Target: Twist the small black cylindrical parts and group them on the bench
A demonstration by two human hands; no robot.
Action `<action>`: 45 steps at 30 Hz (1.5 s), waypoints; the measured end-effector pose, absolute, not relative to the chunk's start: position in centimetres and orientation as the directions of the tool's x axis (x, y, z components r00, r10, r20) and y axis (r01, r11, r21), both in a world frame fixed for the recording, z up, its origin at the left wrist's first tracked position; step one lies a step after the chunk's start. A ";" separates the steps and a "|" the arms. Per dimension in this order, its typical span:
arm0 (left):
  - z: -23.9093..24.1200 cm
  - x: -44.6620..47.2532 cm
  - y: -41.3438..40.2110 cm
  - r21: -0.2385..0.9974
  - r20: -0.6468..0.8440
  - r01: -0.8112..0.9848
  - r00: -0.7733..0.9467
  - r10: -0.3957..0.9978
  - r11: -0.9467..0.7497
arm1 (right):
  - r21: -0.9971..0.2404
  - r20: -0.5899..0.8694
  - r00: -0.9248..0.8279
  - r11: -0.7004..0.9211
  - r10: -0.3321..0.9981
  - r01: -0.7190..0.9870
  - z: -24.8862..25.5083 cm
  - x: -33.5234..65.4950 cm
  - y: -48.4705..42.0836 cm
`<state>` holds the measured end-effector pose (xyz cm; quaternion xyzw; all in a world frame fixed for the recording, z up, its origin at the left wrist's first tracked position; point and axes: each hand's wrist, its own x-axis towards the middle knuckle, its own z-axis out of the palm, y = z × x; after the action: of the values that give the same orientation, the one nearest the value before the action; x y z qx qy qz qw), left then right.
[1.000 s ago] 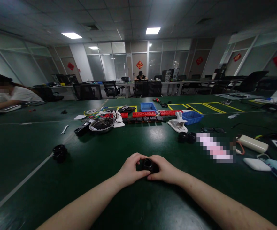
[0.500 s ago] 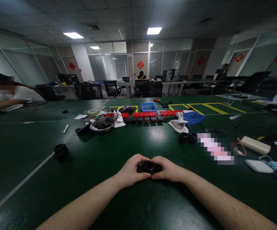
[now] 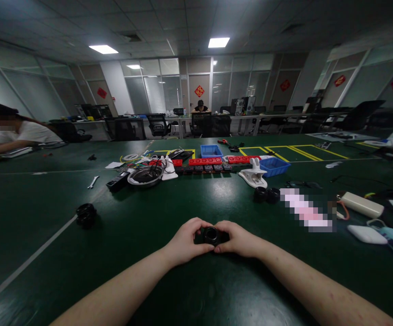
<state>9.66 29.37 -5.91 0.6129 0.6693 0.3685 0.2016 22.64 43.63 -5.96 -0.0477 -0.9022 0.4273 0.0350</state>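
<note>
A black round part with a hollow middle (image 3: 211, 234), perhaps a pipe fitting, is held low over the green table in front of me. My left hand (image 3: 188, 240) curls around its left side, fingers behind and thumb in front. From the right, my right hand (image 3: 237, 240) closes on the same part, and the two thumb tips nearly meet at its near edge. The fingers hide much of its sides. Similar black ribbed parts stand apart from my hands: one at the left (image 3: 86, 214) and a pair (image 3: 266, 194) at the right.
Across the middle lie a metal bowl (image 3: 145, 176), red strips (image 3: 206, 161), a white clamp-like stand (image 3: 254, 174) and blue bins (image 3: 274, 167). A wrench (image 3: 93, 182) is at left; a white case (image 3: 367, 235) and beige power bank (image 3: 362, 205) at right. A person (image 3: 36, 132) sits far left.
Between my fingers the black part seems to have turned slightly, with less dark material showing beside my left fingers. Both hands stay in the same place.
</note>
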 end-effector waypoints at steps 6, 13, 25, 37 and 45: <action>-5.7 9.8 29.4 0.737 0.185 0.676 -0.192 0.964 -0.007 | -0.784 -0.001 -0.987 0.613 0.161 0.101 -6.2 22.5 43.5; -5.9 10.7 29.4 0.732 0.174 0.677 -0.301 0.938 0.082 | -0.705 -0.014 -0.956 0.675 0.294 0.218 -7.0 22.4 43.2; -6.0 11.2 29.5 0.715 0.215 0.682 -0.425 0.879 0.155 | -0.594 0.187 -0.889 0.769 0.418 0.236 -8.3 21.8 41.7; -5.7 9.6 29.3 0.746 0.157 0.666 -0.179 0.971 0.002 | -0.715 0.075 -0.996 0.699 0.054 -0.016 -6.2 22.9 43.9; -6.1 9.7 29.4 0.750 0.223 0.658 -0.163 0.961 -0.062 | -0.666 0.101 -0.993 0.746 0.062 -0.021 -6.9 22.7 43.8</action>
<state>9.72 29.41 -6.13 0.6167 0.6564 0.3884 0.1950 22.65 43.84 -6.90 -0.0112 -0.9325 0.3564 0.0582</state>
